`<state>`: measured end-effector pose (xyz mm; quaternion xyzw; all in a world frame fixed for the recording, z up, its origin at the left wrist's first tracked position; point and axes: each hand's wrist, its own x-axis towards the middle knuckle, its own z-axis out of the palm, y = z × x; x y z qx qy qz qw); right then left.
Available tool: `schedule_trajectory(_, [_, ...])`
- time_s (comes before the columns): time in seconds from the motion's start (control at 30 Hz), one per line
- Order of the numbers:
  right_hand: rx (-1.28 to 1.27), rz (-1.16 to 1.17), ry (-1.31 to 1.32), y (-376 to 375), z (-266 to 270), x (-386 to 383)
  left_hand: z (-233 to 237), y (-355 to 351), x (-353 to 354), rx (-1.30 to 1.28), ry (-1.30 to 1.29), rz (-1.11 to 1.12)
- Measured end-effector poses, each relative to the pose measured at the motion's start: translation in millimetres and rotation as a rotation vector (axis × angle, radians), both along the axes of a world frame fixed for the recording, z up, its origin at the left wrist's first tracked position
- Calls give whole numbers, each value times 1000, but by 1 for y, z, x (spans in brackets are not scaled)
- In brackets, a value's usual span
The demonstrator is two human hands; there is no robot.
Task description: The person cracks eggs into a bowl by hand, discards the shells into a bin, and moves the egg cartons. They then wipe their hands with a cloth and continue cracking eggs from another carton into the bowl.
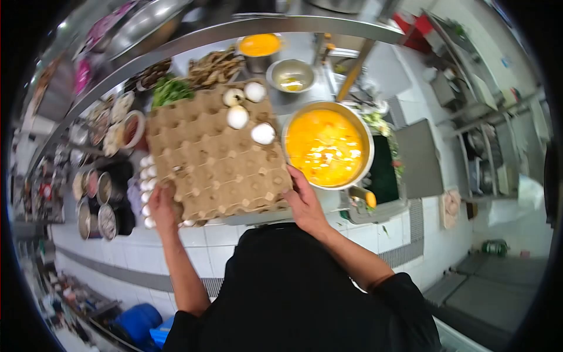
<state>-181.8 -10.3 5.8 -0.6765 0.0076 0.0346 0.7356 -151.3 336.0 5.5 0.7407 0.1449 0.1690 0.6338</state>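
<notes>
Egg tray [214, 155] – between both hands, L of the big pot [371, 151] w/ yellow liquid, a few white shells [237, 117] on top. R hand [305, 204] fingers grip its near R corner; L hand [163, 204] fingers – blurry, prob. closed on the near L edge.

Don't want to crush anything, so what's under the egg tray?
White eggs peek out along the left and near edges of the egg tray; whatever lies beneath its middle is covered.

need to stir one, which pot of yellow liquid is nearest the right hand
The large pot on the right, just beside the right hand; the other pot is smaller and farther back.
</notes>
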Motion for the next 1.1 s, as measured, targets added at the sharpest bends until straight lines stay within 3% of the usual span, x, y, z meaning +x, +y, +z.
schedule_trajectory(0.07, [167,-106,32,-12,24,0,32,-25,-6,-31,1,-74])
schedule_trajectory(0.17, [125,-303,86,-54,37,-4,82,-100,-12,-62,-14,-120])
schedule_trajectory(0.2, [239,-394,205,-74,45,-9,87,-120,-16,-56,-28,-176])
schedule_trajectory(0.23, [-108,-437,15,-103,31,-17,88,-133,-20,-49,-42,-231])
schedule_trajectory(0.33, [201,-626,-26,-172,69,-47,95,-188,-28,-100,13,-556])
schedule_trajectory(0.47, [267,-802,-121,-287,92,-101,97,-287,-10,-203,99,-960])
schedule_trajectory(0.6, [175,-878,-183,-379,107,-123,92,-346,21,-60,117,-1079])
schedule_trajectory(0.67, [45,-900,-199,-408,95,-118,90,-347,34,-60,104,-999])
schedule_trajectory(0.7, [55,-901,-190,-422,82,-115,86,-343,40,-51,114,-998])
schedule_trajectory(0.8, [-656,-894,-18,-439,44,-98,71,-318,50,28,138,-856])
schedule_trajectory(0.93, [-1097,-519,-154,-443,-104,-61,57,-289,38,63,262,-647])
schedule_trajectory(0.97, [-1297,-267,191,-429,-139,-49,56,-285,32,79,285,-606])
schedule_trajectory(1.07, [-1655,113,595,-417,-255,-85,65,-282,18,103,324,-548])
schedule_trajectory(1.1, [-1489,105,696,-410,-249,-85,66,-276,15,112,333,-507])
